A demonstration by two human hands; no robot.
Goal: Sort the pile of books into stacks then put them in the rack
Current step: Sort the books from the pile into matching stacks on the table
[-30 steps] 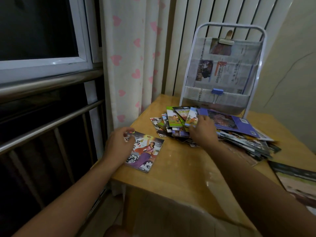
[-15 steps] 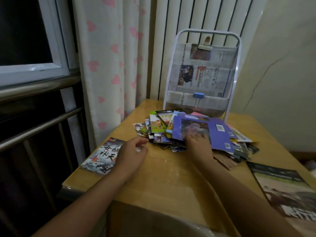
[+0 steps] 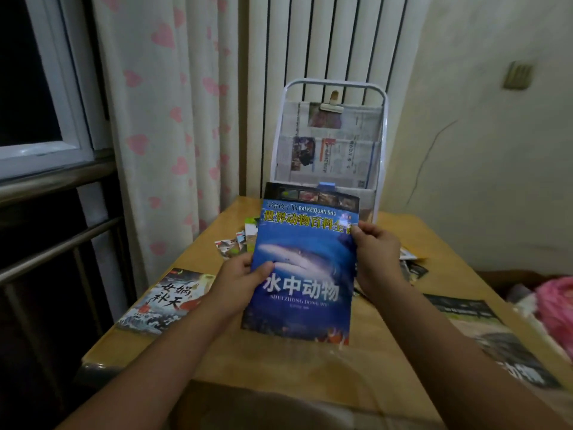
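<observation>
I hold a large blue book [image 3: 305, 268] with a shark on its cover upright above the table, cover facing me. My left hand [image 3: 237, 282] grips its left edge, thumb on the cover. My right hand [image 3: 376, 254] grips its right edge near the top. Most of the pile of books [image 3: 235, 243] is hidden behind it; only its left and right fringes show. The white wire rack [image 3: 333, 144], lined with newspaper, stands at the back of the table. A single book with waves and calligraphy [image 3: 169, 301] lies flat at the table's left edge.
The wooden table [image 3: 279, 361] has a dark-covered book [image 3: 493, 339] lying at its right edge. A heart-print curtain [image 3: 167, 135] and a metal window rail [image 3: 59, 181] are to the left. Something pink [image 3: 555, 308] sits beyond the table on the right.
My right hand pulled the blue book out of the pile and raised it upright. My left hand left the calligraphy book and took the blue book's left edge.
</observation>
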